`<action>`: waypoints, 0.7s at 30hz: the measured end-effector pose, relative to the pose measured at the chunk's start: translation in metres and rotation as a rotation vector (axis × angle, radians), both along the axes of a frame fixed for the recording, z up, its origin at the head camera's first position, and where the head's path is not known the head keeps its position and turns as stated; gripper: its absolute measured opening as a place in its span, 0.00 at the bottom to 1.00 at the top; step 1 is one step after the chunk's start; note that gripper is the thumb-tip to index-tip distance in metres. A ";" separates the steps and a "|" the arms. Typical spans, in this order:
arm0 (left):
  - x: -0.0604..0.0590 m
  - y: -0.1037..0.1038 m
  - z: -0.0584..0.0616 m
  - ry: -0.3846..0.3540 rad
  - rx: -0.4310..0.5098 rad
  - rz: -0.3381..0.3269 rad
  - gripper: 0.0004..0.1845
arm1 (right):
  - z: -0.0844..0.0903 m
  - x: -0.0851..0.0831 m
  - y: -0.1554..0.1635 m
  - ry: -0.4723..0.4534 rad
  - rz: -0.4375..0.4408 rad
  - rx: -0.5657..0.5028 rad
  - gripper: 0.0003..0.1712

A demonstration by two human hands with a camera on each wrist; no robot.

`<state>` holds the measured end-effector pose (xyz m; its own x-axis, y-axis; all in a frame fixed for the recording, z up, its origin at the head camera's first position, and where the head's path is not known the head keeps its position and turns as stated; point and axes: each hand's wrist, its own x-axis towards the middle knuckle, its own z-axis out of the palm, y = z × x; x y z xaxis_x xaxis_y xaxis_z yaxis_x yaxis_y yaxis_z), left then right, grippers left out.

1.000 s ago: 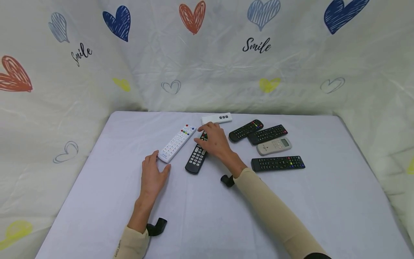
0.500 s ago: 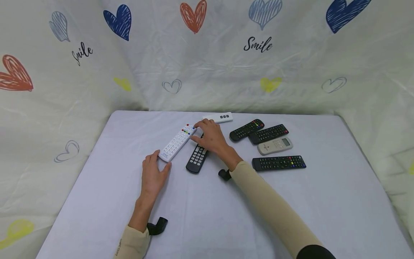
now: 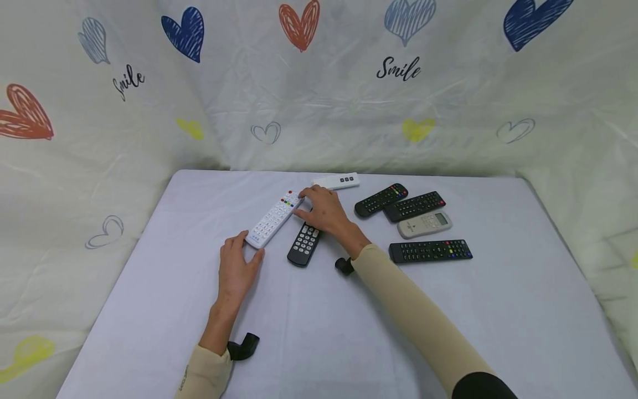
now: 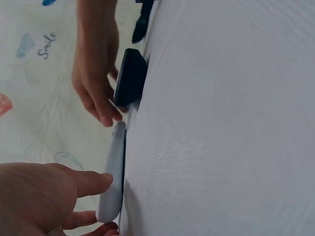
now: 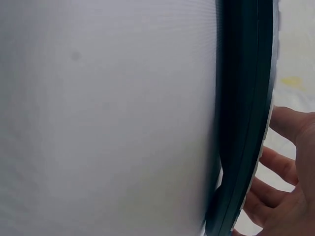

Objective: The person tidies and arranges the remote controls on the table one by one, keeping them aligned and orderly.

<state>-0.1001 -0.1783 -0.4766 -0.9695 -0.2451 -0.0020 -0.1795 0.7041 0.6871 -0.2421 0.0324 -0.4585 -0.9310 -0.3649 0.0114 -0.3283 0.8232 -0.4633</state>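
Note:
A white remote control (image 3: 274, 219) with coloured buttons at its far end lies slanted on the table. My left hand (image 3: 236, 275) holds its near end, the thumb along one side and the fingers at the other, as the left wrist view also shows. My right hand (image 3: 325, 209) reaches to its far end, fingertips right at the corner and thumb near its right edge. Under the right hand lies a black remote control (image 3: 303, 245) with pale buttons, its upper part hidden by the hand. In the right wrist view that black remote (image 5: 246, 118) stands close before the fingers.
Behind the right hand is a slim white remote (image 3: 339, 180). To the right lie a black remote (image 3: 381, 200), another black remote (image 3: 415, 206) touching it, a grey remote with a display (image 3: 425, 224) and a long black remote (image 3: 431, 251). A printed curtain (image 3: 329, 111) hangs behind the table.
My right hand has moved a little left, from over the black remote to the white remote's far end. The left hand stays at the near end; the remotes lie as before.

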 end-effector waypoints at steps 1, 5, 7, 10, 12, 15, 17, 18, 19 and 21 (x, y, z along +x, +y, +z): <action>0.000 0.000 0.000 -0.001 0.001 0.000 0.34 | 0.000 0.000 -0.001 -0.002 -0.001 0.006 0.29; 0.001 -0.001 0.000 -0.008 0.005 -0.002 0.34 | 0.001 -0.002 -0.004 -0.012 0.000 0.021 0.28; 0.001 -0.001 0.000 -0.011 0.005 -0.003 0.34 | 0.001 -0.002 -0.006 -0.016 -0.003 0.026 0.27; 0.000 -0.001 -0.001 -0.017 0.008 -0.003 0.34 | 0.001 -0.002 -0.008 -0.026 -0.008 0.034 0.27; 0.000 0.000 -0.001 -0.015 0.009 -0.001 0.33 | 0.000 -0.003 -0.008 -0.029 -0.011 0.042 0.27; 0.000 0.001 0.000 -0.008 0.007 0.004 0.33 | -0.001 -0.004 -0.009 -0.030 -0.008 0.050 0.27; 0.000 0.001 0.001 -0.004 0.007 0.005 0.33 | 0.000 -0.004 -0.010 -0.029 -0.007 0.055 0.27; 0.000 0.000 0.001 -0.002 0.008 0.002 0.33 | 0.000 -0.004 -0.010 -0.027 -0.005 0.059 0.27; 0.000 0.000 0.001 -0.003 0.007 0.000 0.32 | 0.000 -0.004 -0.010 -0.026 -0.004 0.062 0.27; 0.000 0.000 0.001 -0.003 0.005 -0.007 0.32 | 0.000 -0.004 -0.010 -0.020 -0.002 0.071 0.27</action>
